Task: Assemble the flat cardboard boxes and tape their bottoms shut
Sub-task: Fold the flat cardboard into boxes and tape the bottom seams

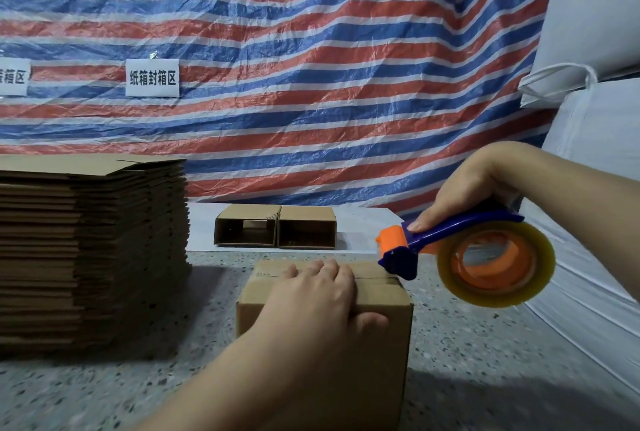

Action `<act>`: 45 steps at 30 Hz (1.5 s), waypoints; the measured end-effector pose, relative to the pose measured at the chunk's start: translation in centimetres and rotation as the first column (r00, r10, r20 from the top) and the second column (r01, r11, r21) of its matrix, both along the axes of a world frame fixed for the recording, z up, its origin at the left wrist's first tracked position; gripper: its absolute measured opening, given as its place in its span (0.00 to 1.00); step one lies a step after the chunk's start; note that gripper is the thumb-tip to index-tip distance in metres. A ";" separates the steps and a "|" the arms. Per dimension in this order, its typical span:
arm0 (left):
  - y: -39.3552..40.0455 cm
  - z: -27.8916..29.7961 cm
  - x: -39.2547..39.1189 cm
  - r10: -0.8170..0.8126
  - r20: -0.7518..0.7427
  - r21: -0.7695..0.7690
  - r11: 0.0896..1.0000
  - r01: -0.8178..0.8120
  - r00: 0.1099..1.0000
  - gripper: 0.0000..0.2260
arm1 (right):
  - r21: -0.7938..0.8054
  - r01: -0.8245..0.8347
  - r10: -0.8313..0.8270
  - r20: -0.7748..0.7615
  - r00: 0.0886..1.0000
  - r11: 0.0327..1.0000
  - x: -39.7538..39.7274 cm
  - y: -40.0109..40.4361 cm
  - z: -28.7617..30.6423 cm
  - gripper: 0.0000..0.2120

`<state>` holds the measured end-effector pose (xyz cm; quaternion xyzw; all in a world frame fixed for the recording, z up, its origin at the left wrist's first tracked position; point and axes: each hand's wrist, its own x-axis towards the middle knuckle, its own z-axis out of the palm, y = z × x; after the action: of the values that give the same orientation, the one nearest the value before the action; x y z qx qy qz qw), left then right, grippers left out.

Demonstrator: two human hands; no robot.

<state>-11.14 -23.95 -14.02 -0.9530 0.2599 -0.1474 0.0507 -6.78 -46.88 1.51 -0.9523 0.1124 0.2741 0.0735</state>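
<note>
The left hand's fingers (322, 269) are laid flat and relaxed across the folded flaps of the cardboard box (377, 320), pressed by the left hand (311, 295). The box stands near the front edge of the speckled counter (460, 344). The right hand (474, 188) is curled round the blue handle of a tape dispenser (460, 250), held just above the box's far right corner. A stack of flat boxes (93, 250) is seen at the left edge, two assembled boxes (277, 226) at the back.

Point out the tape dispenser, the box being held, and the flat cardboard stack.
tape dispenser (460, 240): head view, blue handle.
box (377, 330): head view, front face.
flat cardboard stack (104, 257): head view, side edges.
</note>
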 end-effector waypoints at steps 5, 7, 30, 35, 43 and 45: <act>0.1 0.1 -0.4 -0.006 0.016 -0.018 1.000 0.007 1.000 0.33 | -0.055 0.002 -0.004 -0.037 0.999 0.998 -0.2 -1.0 -0.9 0.53; 0.2 0.7 -0.9 0.009 -0.003 -0.018 1.000 -0.009 1.000 0.33 | -0.039 0.002 -0.003 -0.040 0.999 0.999 -0.2 -1.0 -1.4 0.52; -3.0 0.3 -0.1 -0.139 0.017 -0.039 0.989 0.140 0.990 0.31 | -0.271 -0.065 0.051 -0.058 0.997 0.960 -1.3 -1.7 -2.7 0.47; -2.8 0.5 -0.6 -0.142 -0.005 -0.038 0.989 0.141 0.990 0.30 | -0.545 -0.037 -0.018 -0.095 0.995 0.837 -0.7 -0.8 -7.6 0.37; -2.8 0.6 -0.9 -0.157 0.013 -0.078 0.984 0.158 0.987 0.27 | -0.356 0.048 0.132 0.464 0.876 0.933 -2.6 -5.4 -18.8 0.33; -2.8 0.8 -0.9 -0.162 0.016 -0.055 0.985 0.163 0.987 0.27 | -0.310 0.091 0.097 0.542 0.835 0.946 -2.9 -5.5 -21.3 0.34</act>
<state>-12.08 -26.75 -13.20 -0.9288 0.3323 -0.1638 0.0131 -9.64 -52.37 -19.83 -0.9897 0.1282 -0.0336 -0.0547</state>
